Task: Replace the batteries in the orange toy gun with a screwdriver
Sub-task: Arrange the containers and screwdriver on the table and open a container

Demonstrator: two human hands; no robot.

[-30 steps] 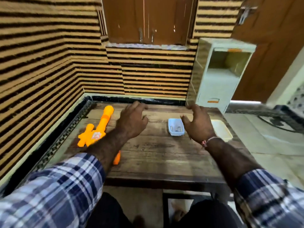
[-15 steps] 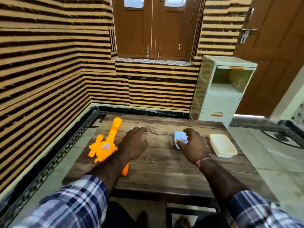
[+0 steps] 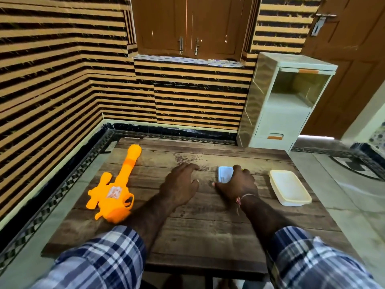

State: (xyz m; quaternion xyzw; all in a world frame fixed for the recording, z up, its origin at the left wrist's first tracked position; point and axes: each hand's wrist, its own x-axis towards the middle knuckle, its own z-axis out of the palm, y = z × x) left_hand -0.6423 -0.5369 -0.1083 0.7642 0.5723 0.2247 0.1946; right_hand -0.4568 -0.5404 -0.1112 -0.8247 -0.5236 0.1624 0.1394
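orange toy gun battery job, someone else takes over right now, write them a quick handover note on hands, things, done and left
Left hand: fingers loosely curled above the wooden table, holding nothing.
Right hand: reaching into the small white container; whether its grip is on anything is hidden.
Orange toy gun: lying flat on the table's left side, untouched.
White lid: lying on the table right of the container.
Done: container is open.
Left: no screwdriver or batteries clearly visible; find them, unscrew the gun's cover, swap batteries, close it.
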